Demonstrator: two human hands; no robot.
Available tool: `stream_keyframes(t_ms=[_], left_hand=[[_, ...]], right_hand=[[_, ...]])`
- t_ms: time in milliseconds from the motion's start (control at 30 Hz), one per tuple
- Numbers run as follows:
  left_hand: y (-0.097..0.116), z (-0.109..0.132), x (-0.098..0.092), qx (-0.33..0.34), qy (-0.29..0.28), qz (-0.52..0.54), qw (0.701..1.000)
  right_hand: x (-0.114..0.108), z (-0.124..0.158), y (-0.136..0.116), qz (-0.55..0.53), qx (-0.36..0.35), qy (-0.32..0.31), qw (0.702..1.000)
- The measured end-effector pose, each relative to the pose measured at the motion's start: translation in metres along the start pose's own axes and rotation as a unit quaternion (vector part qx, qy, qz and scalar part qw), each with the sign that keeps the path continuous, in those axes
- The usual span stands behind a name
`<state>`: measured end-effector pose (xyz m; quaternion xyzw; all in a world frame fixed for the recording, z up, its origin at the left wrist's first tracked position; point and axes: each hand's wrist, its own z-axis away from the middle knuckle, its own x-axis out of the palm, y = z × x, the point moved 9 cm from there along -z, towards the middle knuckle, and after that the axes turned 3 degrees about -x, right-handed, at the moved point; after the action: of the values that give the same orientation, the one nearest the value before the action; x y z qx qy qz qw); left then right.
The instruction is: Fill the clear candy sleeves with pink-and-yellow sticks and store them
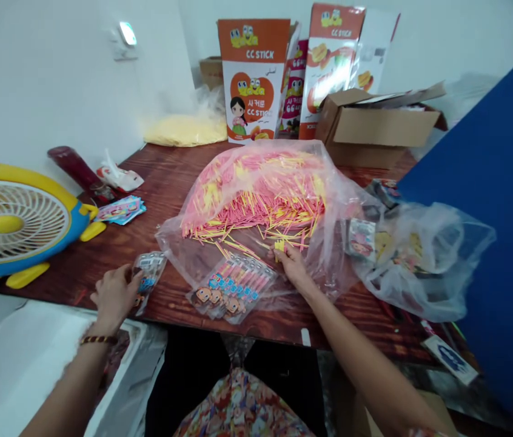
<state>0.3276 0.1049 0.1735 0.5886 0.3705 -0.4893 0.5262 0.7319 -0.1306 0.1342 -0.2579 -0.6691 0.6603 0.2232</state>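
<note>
Beside the fan, my left hand (115,294) is closed at the edge of a small stack of clear printed packets (150,273), its thumb and fingertips on them. My right hand (291,264) pinches a small bunch of yellow sticks (279,246) at the front of the big pile. That pile of thin pink and yellow sticks (256,200) lies in and on a large open clear plastic bag (336,243). Between my hands, several clear packets with cartoon faces (229,288) are fanned out on the table, with pink sticks showing in them.
A yellow and blue fan (24,221) stands at the left, near a dark red bottle (79,170) and printed cards (120,210). Cartons (256,79) and an open cardboard box (377,130) line the back. Another plastic bag (424,261) lies right, beside a blue panel (488,212).
</note>
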Motion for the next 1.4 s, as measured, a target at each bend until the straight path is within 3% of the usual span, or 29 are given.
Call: stream_keyframes(t_ms=[100, 267, 433, 633, 833, 900, 1000, 1167, 1300, 1400], left_hand=[[0.004, 0.000, -0.003, -0.008, 0.054, -0.054, 0.997], [0.001, -0.008, 0.004, -0.027, 0.030, -0.014, 0.999], [-0.002, -0.023, 0.001, -0.037, 0.017, 0.050, 0.998], [-0.007, -0.032, 0.000, -0.020, 0.021, 0.069, 0.997], [-0.008, -0.032, -0.012, -0.031, 0.028, 0.092, 0.995], [-0.006, -0.028, -0.020, -0.030, 0.039, 0.136, 0.989], [-0.005, -0.025, -0.028, -0.015, 0.057, 0.241, 0.969], [-0.010, -0.031, -0.036, -0.003, 0.074, 0.344, 0.936], [0.010, -0.026, -0.043, 0.025, 0.037, 0.437, 0.898], [0.054, -0.003, -0.041, 0.058, -0.030, 0.475, 0.877]], right_hand=[[0.001, 0.001, -0.003, 0.032, -0.009, -0.011, 0.999], [-0.002, 0.002, -0.008, 0.062, -0.028, 0.002, 0.998], [0.003, 0.007, -0.010, 0.129, -0.048, -0.025, 0.990], [-0.003, 0.005, -0.002, 0.081, -0.041, 0.008, 0.996], [0.000, 0.008, -0.003, 0.100, -0.031, -0.006, 0.994], [-0.003, 0.010, -0.008, 0.108, -0.048, 0.013, 0.993], [-0.001, 0.010, -0.003, 0.173, -0.051, -0.008, 0.984], [-0.009, 0.007, 0.011, 0.122, -0.053, 0.027, 0.991], [-0.008, 0.008, -0.002, 0.084, -0.078, 0.052, 0.992], [0.004, 0.010, -0.031, 0.031, -0.100, 0.057, 0.993]])
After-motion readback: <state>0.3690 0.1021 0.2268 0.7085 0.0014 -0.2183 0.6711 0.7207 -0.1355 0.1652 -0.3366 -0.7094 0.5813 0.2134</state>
